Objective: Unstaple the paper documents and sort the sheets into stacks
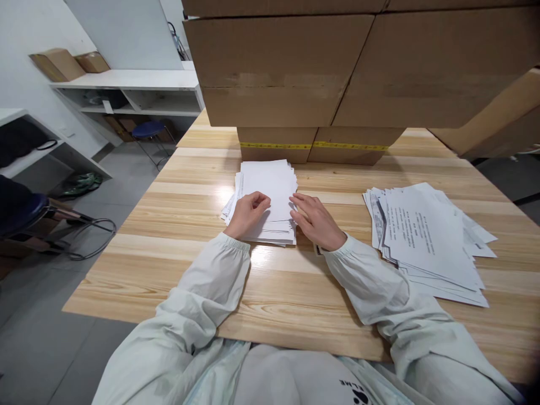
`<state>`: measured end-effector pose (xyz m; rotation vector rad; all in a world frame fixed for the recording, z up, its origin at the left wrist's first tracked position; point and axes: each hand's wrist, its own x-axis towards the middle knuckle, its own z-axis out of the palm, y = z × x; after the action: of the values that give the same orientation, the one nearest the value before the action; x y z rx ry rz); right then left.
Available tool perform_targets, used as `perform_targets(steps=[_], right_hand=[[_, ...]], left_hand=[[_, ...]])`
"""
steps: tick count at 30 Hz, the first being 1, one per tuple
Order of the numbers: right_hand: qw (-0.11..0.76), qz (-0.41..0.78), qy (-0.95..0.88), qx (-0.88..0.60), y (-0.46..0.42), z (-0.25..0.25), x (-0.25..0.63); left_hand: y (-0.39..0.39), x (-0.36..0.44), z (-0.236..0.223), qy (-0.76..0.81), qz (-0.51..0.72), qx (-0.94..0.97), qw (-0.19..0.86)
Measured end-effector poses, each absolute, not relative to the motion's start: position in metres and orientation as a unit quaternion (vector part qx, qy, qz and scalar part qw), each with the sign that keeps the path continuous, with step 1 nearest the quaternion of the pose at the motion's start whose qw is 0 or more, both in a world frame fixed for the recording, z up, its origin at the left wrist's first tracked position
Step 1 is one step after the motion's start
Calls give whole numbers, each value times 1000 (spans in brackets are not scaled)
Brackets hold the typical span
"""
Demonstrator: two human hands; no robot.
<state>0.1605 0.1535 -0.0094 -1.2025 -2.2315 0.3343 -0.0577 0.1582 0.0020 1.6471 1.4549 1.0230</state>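
A stack of white paper sheets [270, 183] lies on the wooden table in front of me, its edges uneven, with several sheets jutting out at the left. My left hand [248, 214] is over the stack's left part, thumb and fingertips drawn together; what they hold, if anything, is hidden. At the right edge of the same stack is my right hand [316, 219], fingers stretched out and slightly apart, fingertips at the sheets' border. Farther right rests a second, fanned-out pile of printed sheets [422, 230], untouched by either hand.
Large cardboard boxes [287, 67] are stacked at the table's back, with yellow tape [274, 146] along the lower ones. The wooden table [139, 264] has its left edge above a grey floor. White shelves [135, 79], a blue stool [147, 129] and a cable [93, 247] are at the left.
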Motion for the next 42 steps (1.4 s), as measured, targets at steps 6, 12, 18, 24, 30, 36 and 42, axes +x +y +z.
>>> perform_targets(steps=[6,12,18,24,30,36,42], right_hand=[[277,229,-814,-456,156,-12,165],[297,231,-819,-434,143,-3,158],[278,326,-819,-381,137,-6,150],[282,331,-822,-368,137,-9,149],[300,326,-820,-363,140,-11,150],[362,275,-741,-494,150,-12,157],[333,280,-716,-545,155,-12,160]], left_hand=[[163,-56,0,564,405,619,367],[164,-56,-1,561,405,617,375],[163,-57,1,547,403,613,403],[160,-56,9,549,400,603,418],[158,-54,10,537,404,622,403],[163,-53,-6,546,469,558,413],[160,-52,-11,541,501,595,319]])
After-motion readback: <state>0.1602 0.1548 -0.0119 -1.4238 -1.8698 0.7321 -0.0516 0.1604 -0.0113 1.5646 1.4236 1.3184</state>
